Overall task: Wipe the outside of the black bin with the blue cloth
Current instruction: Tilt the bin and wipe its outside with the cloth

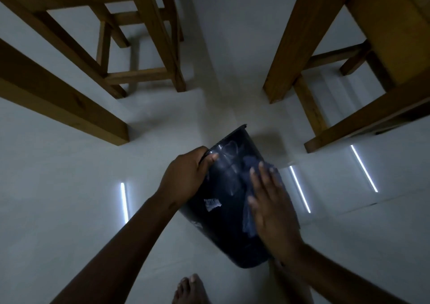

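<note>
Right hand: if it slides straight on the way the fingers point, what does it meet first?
The right hand lies flat on the blue cloth, fingers pointing up the black bin toward its rim. It would run along the bin's side; beyond that, bare floor, probably. Depth unclear.

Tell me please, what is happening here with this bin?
A person is cleaning a black bin, which is tilted above a pale floor. The left hand grips its rim. The right hand lies flat on a blue cloth, pressing it against the bin's outer wall. Wooden furniture legs stand around.
</note>
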Motion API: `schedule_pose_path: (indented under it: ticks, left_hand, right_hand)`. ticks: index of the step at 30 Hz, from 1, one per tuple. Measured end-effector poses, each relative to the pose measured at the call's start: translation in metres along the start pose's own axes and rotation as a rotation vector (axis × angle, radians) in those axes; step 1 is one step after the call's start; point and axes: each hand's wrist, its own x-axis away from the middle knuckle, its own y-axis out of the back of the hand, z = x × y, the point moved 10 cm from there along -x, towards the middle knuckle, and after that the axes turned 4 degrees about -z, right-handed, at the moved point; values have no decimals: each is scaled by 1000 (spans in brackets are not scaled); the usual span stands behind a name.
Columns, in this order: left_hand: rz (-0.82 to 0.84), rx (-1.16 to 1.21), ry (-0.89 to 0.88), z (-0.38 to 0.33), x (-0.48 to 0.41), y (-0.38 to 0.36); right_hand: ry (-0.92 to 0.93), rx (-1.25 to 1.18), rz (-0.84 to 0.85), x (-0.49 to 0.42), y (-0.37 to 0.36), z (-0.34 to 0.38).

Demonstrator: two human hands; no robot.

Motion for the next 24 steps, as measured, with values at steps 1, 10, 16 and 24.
schedule_pose_path:
  ticks: [1, 10, 16, 24]
  left_hand:
    - [-2, -6, -2, 1, 1, 0]
    - [-29, -28, -2, -5, -4, 0]
    - [-26, 2, 0, 0, -5, -2]
    - [-29, -22, 34, -2, -2, -1]
  right_hand:
    - [83, 70, 26, 9, -4, 15]
    - [-18, -6, -37, -14, 10, -2]
    - [359, 152, -22, -16, 0, 53]
    - [140, 73, 3, 4, 3, 28]
